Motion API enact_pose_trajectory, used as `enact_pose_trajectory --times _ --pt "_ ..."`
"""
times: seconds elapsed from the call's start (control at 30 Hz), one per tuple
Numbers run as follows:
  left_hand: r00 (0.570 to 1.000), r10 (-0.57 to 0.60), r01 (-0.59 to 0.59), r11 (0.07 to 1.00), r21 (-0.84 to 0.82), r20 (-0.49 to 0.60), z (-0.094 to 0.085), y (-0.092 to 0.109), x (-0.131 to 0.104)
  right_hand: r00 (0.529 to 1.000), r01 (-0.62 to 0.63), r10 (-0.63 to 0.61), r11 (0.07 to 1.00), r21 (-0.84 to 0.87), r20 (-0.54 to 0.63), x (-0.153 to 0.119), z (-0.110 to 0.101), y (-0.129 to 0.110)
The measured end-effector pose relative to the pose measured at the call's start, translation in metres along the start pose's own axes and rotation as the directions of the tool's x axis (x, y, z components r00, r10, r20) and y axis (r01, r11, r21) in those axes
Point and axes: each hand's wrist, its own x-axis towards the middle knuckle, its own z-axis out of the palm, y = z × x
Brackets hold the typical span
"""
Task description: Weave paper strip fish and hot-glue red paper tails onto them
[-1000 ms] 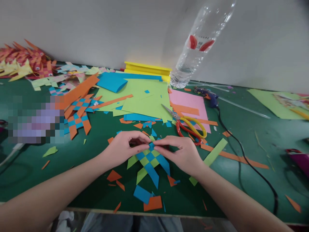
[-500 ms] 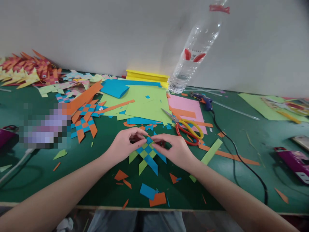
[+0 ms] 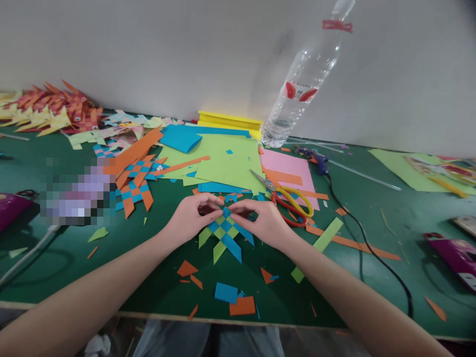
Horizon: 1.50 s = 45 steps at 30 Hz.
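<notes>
A woven paper fish (image 3: 224,231) in blue and light green strips lies flat above the green table, its pointed strip ends toward me. My left hand (image 3: 196,214) pinches its far tip from the left, thumb against fingertips. From the right, my right hand (image 3: 259,219) pinches the same tip, fingers almost meeting the left ones. Whatever lies between the fingertips is mostly hidden. Just beyond my right hand rest scissors (image 3: 286,198) with red and yellow handles.
Green and blue paper sheets (image 3: 230,158) lie behind my hands. A plastic bottle (image 3: 303,82) stands at the wall, with a glue gun (image 3: 314,159) to its right. Orange-blue woven pieces (image 3: 134,191) sit left. Scraps (image 3: 241,306) lie near the front edge.
My hands still pinch the paper fish's far tip. The orange bit seen at the fingertips no longer shows there. The view has shifted slightly.
</notes>
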Motion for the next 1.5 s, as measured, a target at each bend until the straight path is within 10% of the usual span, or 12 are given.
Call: enact_pose_trajectory --times 0.53,0.93,1.2,1.5 --pt "1.0 -0.016 0.017 0.999 -0.037 0.022 0.001 -0.001 0.001 0.997 -0.001 0.004 0.999 0.05 -0.074 -0.002 0.005 0.011" --pt "0.997 0.074 -0.075 0.995 0.072 0.011 0.006 0.0 0.0 0.942 0.299 -0.32 0.938 -0.177 -0.105 -0.01 0.005 0.019" --pt "0.959 0.276 -0.229 0.892 0.391 -0.068 0.001 -0.003 0.0 0.951 0.222 -0.263 0.947 -0.234 -0.161 -0.011 0.002 0.023" --pt "0.959 0.269 -0.127 0.701 0.702 -0.095 -0.033 0.022 0.009 0.935 0.2 -0.286 0.912 -0.358 -0.208 -0.005 -0.002 0.028"
